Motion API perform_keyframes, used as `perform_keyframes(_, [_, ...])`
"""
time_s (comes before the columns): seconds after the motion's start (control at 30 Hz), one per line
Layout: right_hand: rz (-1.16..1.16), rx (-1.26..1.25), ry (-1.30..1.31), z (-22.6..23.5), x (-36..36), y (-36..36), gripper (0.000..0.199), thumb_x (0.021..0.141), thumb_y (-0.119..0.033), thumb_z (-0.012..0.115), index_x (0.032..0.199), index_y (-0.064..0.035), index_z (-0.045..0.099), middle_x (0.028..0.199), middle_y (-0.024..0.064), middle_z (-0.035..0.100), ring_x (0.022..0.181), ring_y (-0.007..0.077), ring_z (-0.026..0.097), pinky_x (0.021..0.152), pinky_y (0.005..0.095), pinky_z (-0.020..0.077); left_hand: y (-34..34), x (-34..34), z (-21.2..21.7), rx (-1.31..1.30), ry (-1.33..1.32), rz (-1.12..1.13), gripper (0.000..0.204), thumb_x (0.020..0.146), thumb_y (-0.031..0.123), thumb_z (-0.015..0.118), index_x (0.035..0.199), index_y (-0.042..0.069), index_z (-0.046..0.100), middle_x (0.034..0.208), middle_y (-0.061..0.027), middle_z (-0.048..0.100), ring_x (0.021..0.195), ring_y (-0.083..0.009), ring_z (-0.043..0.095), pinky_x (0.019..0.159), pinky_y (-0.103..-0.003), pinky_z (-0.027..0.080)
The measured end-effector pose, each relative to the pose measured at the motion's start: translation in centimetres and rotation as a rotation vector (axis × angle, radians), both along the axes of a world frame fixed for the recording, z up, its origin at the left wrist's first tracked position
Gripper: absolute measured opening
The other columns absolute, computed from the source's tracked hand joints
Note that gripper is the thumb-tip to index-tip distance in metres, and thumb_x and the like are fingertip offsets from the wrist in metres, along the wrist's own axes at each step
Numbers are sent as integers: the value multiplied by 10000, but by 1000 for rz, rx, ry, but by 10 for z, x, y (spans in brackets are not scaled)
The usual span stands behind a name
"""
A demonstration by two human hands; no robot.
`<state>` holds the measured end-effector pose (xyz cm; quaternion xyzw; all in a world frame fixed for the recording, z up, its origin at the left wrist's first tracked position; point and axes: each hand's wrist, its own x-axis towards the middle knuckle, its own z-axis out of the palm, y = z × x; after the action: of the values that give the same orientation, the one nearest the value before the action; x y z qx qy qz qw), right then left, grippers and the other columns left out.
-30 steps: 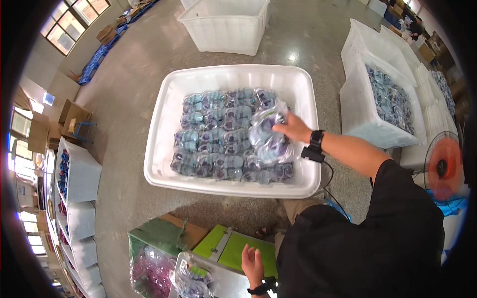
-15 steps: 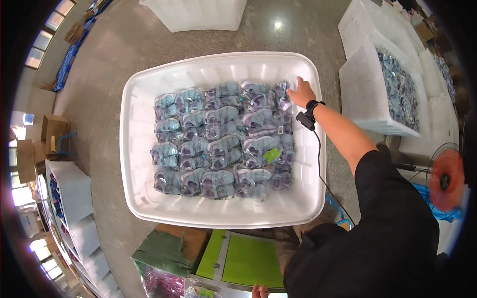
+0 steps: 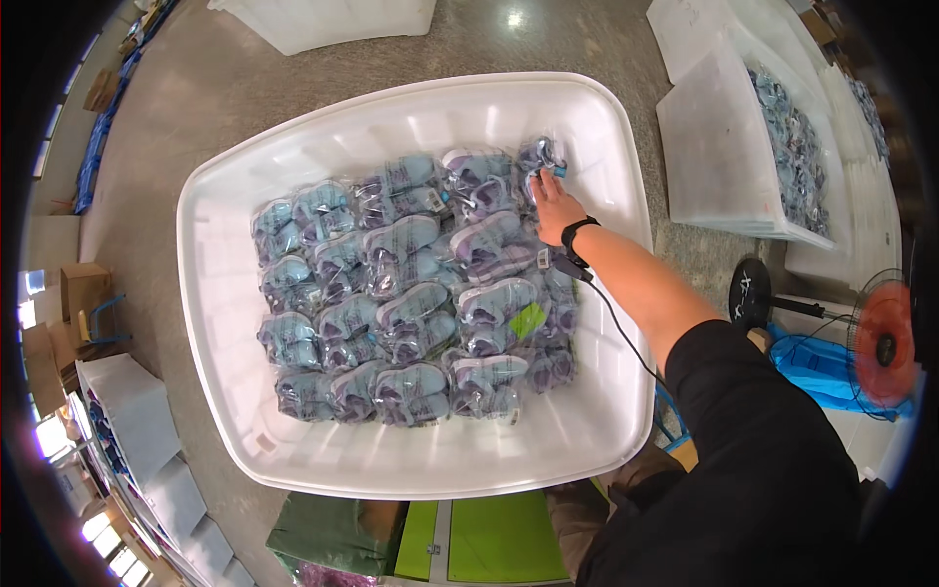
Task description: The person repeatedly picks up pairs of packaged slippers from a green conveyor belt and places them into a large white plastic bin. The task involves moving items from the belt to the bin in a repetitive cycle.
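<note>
Rows of light blue and purple shoes in clear plastic bags (image 3: 401, 254) lie in a big white plastic bin (image 3: 323, 455). My right hand (image 3: 558, 208), with a black watch on the wrist, reaches into the bin's far right corner. Its fingers are stretched out and touch a bagged pair of shoes (image 3: 540, 155) at the end of the far row. Part of that pair is hidden under the fingers. A bright green tag (image 3: 528, 320) shows on one bag right of the middle. My left hand is out of view.
White bins of bagged shoes (image 3: 787, 147) stand at the right, near a red-bladed fan (image 3: 885, 347). Another white bin (image 3: 333, 24) is at the far side. A black cable (image 3: 626, 333) runs from my wrist over the bin's right rim. Cartons (image 3: 86, 289) stand at the left.
My right hand has moved from the bin's right wall onto the bagged shoes in the far right corner. The view has shifted, and my left hand has dropped out of it.
</note>
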<state>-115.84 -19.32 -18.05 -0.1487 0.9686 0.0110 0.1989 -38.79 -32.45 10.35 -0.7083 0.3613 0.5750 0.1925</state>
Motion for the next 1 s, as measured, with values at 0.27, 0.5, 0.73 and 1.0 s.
perform_keyframes(0.27, [-158,76,-178,14,9,-12,1016,750,-377,653,1538,-19,122,1603,226,52,1463,371,200,1134,462,291,-36,-58,-36,-33,100,-129,499,988,277,561,1402,42,411,1278,-185,568,1134,-302,591,894,-424,532])
perform_keyframes(0.5, [-175,-645,31,76,126,13,667,811,-242,660,1360,26,393,1363,245,434,1266,397,442,1032,449,410,-44,-71,-46,-81,265,-185,496,994,249,545,1410,21,399,1303,-191,551,1165,-308,574,928,-422,516])
perform_keyframes(0.73, [-220,-730,-202,137,283,82,555,807,-309,669,1245,12,554,1129,227,624,1011,337,627,883,426,494,-44,2,-18,-184,411,-140,493,1000,221,530,1417,0,387,1329,-197,534,1195,-315,557,962,-420,501])
perform_keyframes(1.0, [-206,-769,-253,214,427,104,535,825,-285,695,1252,10,562,1036,143,657,909,276,657,793,398,516,-17,171,24,-302,492,51,490,1007,189,512,1426,-24,373,1357,-203,515,1229,-322,537,1001,-417,482])
